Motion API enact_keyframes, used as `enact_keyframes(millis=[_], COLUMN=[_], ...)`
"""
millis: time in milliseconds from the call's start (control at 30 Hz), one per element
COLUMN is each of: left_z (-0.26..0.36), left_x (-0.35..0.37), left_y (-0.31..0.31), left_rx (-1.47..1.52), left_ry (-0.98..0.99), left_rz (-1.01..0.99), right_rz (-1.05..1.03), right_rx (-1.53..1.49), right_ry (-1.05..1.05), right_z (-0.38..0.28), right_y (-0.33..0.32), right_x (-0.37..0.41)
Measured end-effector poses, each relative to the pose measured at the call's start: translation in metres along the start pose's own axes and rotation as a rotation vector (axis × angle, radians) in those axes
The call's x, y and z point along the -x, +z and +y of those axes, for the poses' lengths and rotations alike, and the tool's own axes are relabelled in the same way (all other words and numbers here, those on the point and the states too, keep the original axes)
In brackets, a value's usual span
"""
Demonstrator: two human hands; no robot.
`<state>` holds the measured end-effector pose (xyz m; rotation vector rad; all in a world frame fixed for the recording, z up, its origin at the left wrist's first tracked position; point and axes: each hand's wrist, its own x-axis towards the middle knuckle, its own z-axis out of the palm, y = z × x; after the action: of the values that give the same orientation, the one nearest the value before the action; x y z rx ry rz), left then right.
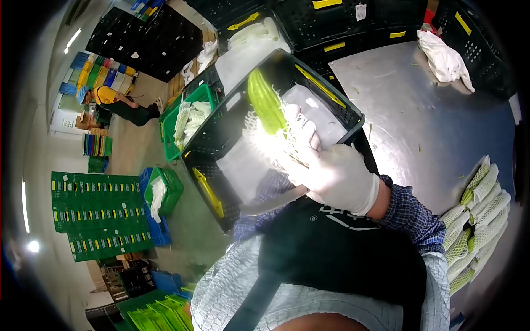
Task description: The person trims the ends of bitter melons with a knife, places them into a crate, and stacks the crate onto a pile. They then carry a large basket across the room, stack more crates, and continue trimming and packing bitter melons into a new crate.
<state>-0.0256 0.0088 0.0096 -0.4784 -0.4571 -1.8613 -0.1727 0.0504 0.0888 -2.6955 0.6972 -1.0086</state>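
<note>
A pale green, ridged bitter melon point(265, 102) stands partly out of a white foam net sleeve point(255, 132) over a black crate. My left hand point(301, 132), in a white glove, is closed around the netted lower part, with strong glare hiding some of it. Close against it is my gloved right hand point(345, 179), its fingers curled around the handle of a knife point(276, 202). The blade points left, below the melon and in front of my left plaid sleeve. Glare hides where the right fingertips touch the net.
The black crate point(221, 118) has white lining sheets inside. To the right, netted bitter melons point(477, 220) lie piled on a metal table point(397, 88), with a white cloth point(444, 60) farther back. Green crates point(102, 215) are stacked at left. Another person point(116, 105) is in the left background.
</note>
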Motion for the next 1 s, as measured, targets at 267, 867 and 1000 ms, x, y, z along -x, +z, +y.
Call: enact_keyframes(millis=[267, 867, 1000], left_z=[-0.004, 0.018, 0.048], left_x=[0.01, 0.009, 0.01], left_y=[-0.001, -0.008, -0.04], left_rx=[-0.037, -0.093, -0.465], left_ry=[0.032, -0.03, 0.311], left_rz=[0.037, 0.525, 0.833], right_rz=[-0.02, 0.641, 0.508], right_rx=[0.038, -0.111, 0.039], right_ry=[-0.114, 0.398, 0.532], right_z=[-0.007, 0.081, 0.072], right_y=[0.003, -0.046, -0.037], right_x=[-0.002, -0.008, 0.014])
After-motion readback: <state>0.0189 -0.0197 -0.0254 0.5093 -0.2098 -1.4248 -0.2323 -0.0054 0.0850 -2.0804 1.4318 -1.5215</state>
